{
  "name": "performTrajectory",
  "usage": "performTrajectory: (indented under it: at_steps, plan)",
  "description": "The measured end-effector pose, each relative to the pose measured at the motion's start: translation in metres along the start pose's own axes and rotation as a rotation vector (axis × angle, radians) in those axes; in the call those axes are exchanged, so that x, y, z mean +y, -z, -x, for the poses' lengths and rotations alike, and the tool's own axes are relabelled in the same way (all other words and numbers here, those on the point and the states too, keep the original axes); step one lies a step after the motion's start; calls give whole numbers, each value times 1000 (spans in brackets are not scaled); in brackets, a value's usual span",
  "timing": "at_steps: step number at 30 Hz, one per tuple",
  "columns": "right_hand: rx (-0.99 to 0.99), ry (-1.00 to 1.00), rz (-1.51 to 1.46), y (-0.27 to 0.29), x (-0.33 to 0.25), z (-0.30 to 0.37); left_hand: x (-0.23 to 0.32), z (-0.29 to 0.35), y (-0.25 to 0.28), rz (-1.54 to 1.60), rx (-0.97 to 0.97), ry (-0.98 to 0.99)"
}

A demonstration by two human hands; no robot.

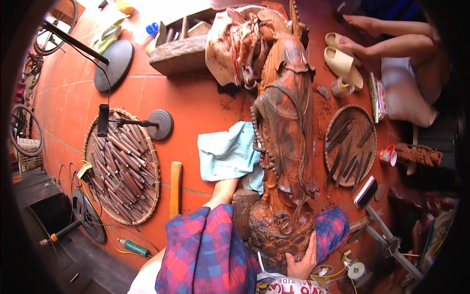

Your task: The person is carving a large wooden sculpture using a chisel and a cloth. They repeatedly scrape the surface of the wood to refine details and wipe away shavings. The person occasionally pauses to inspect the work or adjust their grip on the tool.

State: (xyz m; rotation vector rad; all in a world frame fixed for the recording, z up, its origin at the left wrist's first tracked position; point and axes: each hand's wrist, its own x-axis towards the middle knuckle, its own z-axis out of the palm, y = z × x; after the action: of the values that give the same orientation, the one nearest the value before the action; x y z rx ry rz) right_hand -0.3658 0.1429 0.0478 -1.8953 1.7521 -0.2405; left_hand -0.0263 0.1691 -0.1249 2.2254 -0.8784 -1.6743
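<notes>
A large wooden statue (286, 132), robes and beads already carved in detail, lies on the tiled floor (196, 105). The right hand (303, 262) clasps its rough base; the left hand seems hidden, its grip unknowable. Chisels (350, 147) rest unused.

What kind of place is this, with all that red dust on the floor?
Most likely a woodcarving workshop. A large carved wooden statue lies on the tiled floor, the right hand on its base. Round baskets hold chisels and more carving tools, and wood dust lies around them.
</notes>
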Motion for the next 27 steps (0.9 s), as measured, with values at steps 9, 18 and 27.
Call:
performTrajectory:
  at_steps: [9, 18, 27]
  plan:
    - [-21, -190, -126, 19, -15, -13, 58, -24, 3, 219, 16, -372]
    - [-20, -81, -109, 11, 23, -12, 88, -67, -15, 321, -22, -563]
    - [-37, -64, -126, 15, 24, -18, 90, -68, -20, 280, -67, -558]
